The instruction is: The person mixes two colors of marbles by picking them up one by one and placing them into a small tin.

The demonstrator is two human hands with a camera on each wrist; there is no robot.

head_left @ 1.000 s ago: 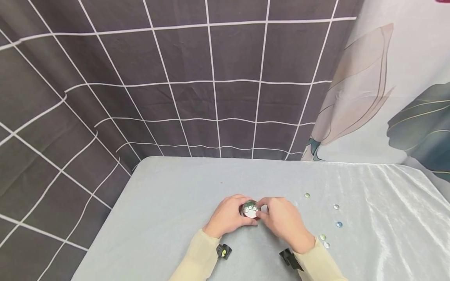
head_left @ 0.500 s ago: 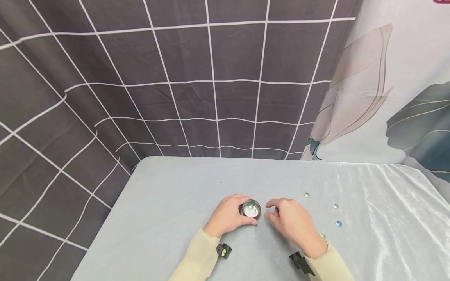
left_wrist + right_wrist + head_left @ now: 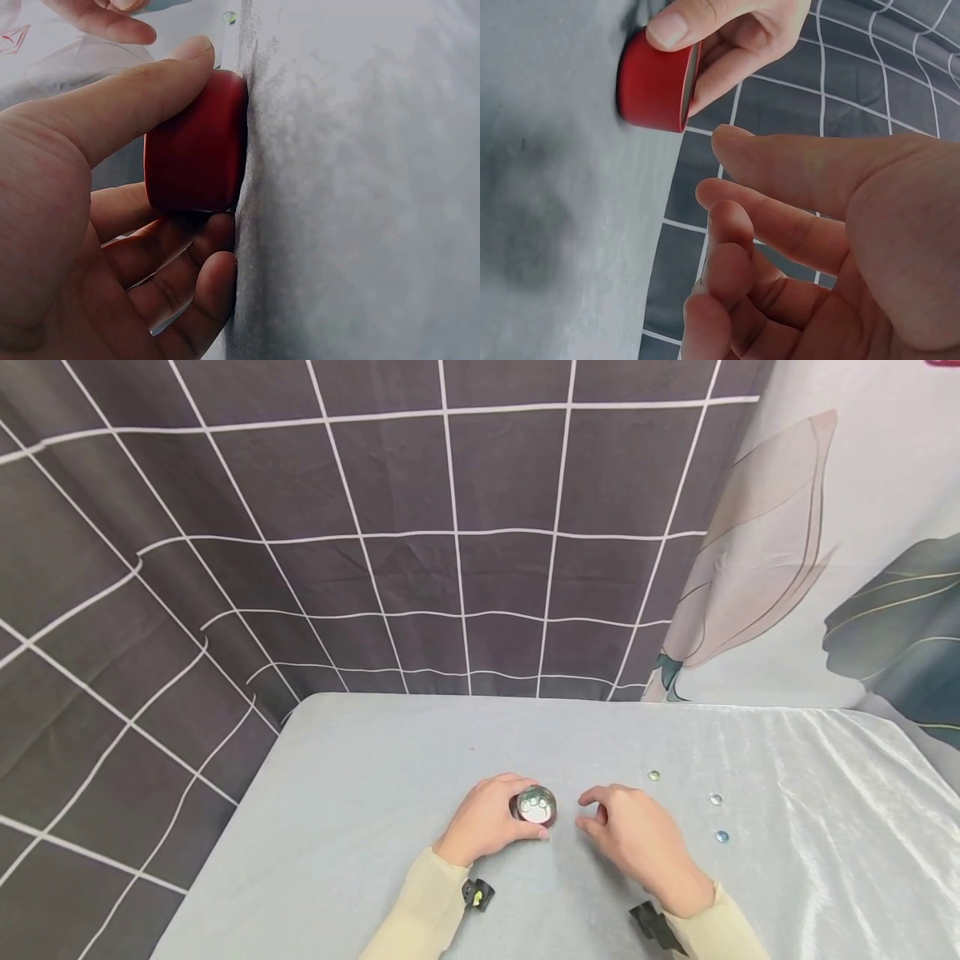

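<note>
A small round red tin (image 3: 196, 142) stands upright on the table, its inside silvery. Several glass gems (image 3: 534, 803) show within it in the head view. My left hand (image 3: 491, 818) grips the tin from the left, thumb on the near side and fingers round the far side. To the right of the tin, a short gap away, is my right hand (image 3: 641, 843), thumb and index finger apart. Nothing lies between those fingers in the right wrist view, where the other fingers are loosely curled.
On the light velvety tablecloth (image 3: 360, 793), to the right of my right hand, lie a green gem (image 3: 655, 775), a clear gem (image 3: 716, 799) and a blue gem (image 3: 722, 837). A dark checked curtain (image 3: 495, 577) hangs behind the table.
My right hand has left the tin's rim and moved right, its forearm now covering two gems seen before near the wrist. The left hand and tin have stayed put.
</note>
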